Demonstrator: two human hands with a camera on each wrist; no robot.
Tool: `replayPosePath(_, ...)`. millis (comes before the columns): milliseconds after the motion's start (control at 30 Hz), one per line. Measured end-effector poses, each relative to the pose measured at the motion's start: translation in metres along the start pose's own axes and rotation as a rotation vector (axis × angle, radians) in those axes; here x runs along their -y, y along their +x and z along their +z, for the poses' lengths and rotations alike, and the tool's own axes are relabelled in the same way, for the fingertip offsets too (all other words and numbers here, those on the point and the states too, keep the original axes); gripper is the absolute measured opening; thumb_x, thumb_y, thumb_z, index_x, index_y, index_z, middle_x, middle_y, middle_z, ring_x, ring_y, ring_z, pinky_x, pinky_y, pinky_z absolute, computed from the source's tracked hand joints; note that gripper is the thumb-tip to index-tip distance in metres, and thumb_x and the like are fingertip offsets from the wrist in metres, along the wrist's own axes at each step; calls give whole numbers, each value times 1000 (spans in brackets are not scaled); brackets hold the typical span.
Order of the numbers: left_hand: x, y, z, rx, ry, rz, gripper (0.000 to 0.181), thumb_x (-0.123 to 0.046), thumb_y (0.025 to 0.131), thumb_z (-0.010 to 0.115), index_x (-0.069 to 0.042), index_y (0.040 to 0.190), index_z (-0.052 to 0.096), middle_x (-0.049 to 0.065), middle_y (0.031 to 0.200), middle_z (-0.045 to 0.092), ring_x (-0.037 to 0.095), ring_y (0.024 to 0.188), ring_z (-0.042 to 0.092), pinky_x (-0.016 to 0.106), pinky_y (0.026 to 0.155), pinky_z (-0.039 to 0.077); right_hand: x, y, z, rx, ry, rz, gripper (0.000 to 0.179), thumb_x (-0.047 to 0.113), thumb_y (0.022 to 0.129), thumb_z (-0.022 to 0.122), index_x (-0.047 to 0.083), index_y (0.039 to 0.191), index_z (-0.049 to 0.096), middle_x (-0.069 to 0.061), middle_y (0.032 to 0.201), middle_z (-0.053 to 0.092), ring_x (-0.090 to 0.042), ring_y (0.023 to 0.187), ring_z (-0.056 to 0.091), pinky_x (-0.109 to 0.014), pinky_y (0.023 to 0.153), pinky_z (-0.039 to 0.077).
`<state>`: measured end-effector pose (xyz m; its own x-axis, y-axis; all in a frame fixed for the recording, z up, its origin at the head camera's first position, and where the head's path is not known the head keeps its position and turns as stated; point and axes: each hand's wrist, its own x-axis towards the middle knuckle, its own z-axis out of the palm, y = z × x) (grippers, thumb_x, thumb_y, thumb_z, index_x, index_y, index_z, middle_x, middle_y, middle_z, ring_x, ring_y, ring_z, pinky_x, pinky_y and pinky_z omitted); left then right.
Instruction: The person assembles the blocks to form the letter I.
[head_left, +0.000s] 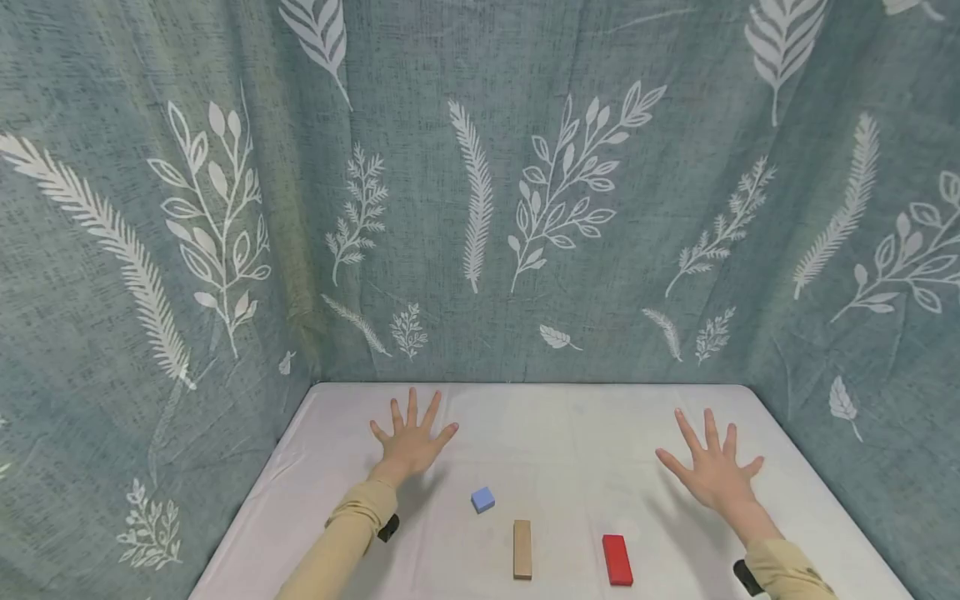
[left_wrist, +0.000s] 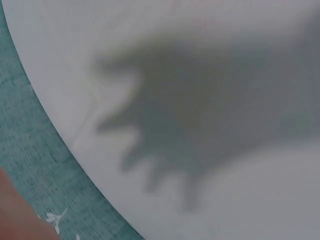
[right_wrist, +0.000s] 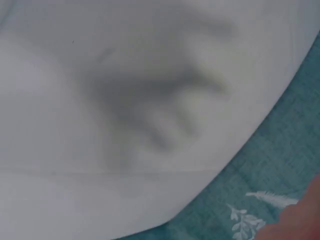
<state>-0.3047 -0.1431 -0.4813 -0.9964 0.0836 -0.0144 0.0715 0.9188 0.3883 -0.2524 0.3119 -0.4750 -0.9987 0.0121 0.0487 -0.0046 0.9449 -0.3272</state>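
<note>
With fingers spread wide, my left hand (head_left: 409,446) hovers over the left part of the white table, holding nothing. My right hand (head_left: 717,475), its fingers fanned out too, is raised over the right part and also holds nothing. A small blue block (head_left: 483,500) lies to the right of and nearer than my left hand. Closer to the front is an upright-looking rectangle, a tan wooden block (head_left: 522,550). To its right lies a red rectangular block (head_left: 617,560), left of my right forearm. Both wrist views show mostly hand shadows; only a blurred bit of each hand appears.
A white cloth (head_left: 555,433) covers the table, whose far corners are rounded. Blue-green curtains (head_left: 420,250) with white leaf prints stand behind it and on both sides. Dark wrist cameras (head_left: 388,528) sit under the sleeves.
</note>
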Motion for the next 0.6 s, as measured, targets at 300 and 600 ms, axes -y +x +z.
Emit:
replayPosePath(300, -12, -4, 10, -51, -38, 118, 74, -61, 95, 33, -23, 153, 11, 17, 160, -2, 46, 145, -6, 74, 109, -8, 14, -5, 5, -4, -5, -51, 86, 67, 88, 43, 25, 153, 6, -27, 156, 0, -63, 135, -1, -91, 85, -2)
replayPosePath(600, -27, -15, 14, -101, -109, 221, 70, -55, 96, 38, -23, 153, 14, 17, 159, 11, 46, 145, 4, 75, 110, 0, 22, -14, 10, 1, 37, -87, 84, 62, 88, 48, 25, 153, 9, -26, 157, 3, -63, 136, 1, -91, 87, -1)
